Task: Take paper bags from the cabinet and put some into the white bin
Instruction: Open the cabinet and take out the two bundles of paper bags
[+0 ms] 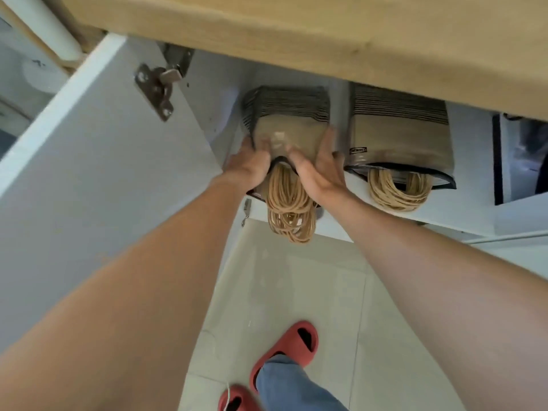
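Two wrapped bundles of brown paper bags lie side by side inside the open white cabinet (pixel 385 216) under a wooden counter. The left bundle (pixel 286 112) has its twisted paper handles (pixel 289 206) hanging out over the cabinet's front edge. My left hand (pixel 249 167) presses on its left front corner and my right hand (pixel 318 170) grips its right front side, so both hands hold this bundle. The right bundle (pixel 398 129) lies untouched, its handles (pixel 397 188) curled at the front. No white bin is in view.
The cabinet door (pixel 98 173) stands open at the left, with a metal hinge (pixel 157 87) on it. The wooden counter (pixel 326 34) overhangs the cabinet. Below are pale floor tiles (pixel 296 292) and my feet in red slippers (pixel 284 348).
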A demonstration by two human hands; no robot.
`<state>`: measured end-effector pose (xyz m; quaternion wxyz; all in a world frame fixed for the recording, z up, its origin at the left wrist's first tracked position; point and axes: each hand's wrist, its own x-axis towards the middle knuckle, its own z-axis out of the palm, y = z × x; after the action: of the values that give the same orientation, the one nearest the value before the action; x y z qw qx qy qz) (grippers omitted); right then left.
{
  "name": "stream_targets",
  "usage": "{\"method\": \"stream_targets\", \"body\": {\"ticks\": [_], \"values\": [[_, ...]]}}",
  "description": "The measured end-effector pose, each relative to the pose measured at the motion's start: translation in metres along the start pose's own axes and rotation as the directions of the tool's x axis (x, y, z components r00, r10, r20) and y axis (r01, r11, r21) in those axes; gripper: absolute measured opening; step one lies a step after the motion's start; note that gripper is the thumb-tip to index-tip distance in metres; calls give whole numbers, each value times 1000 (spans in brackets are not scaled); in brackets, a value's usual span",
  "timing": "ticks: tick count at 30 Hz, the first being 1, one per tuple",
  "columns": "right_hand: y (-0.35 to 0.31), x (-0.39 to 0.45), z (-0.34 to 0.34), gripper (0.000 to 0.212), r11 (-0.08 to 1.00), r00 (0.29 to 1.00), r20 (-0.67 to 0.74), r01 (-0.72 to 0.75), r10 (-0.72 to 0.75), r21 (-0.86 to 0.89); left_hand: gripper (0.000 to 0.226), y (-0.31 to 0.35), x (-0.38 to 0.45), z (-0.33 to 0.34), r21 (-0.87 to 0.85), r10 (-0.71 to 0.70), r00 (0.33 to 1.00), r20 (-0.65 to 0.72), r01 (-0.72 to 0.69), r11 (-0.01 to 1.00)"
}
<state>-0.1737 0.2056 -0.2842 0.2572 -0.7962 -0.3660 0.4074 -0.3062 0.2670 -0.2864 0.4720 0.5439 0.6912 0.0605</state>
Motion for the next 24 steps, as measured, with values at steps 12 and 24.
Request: {"method": "stream_targets", "body": {"ticks": [12, 24], "values": [[41, -127, -1, 88, 995, 995, -78, 74, -69, 69, 52, -42, -125, -9, 32, 36, 989, 146, -41, 999], [4, -322, -70, 81, 981, 944, -268, 185, -195, -60, 50, -29, -315, -55, 27, 258, 959, 113, -263, 964]]}}
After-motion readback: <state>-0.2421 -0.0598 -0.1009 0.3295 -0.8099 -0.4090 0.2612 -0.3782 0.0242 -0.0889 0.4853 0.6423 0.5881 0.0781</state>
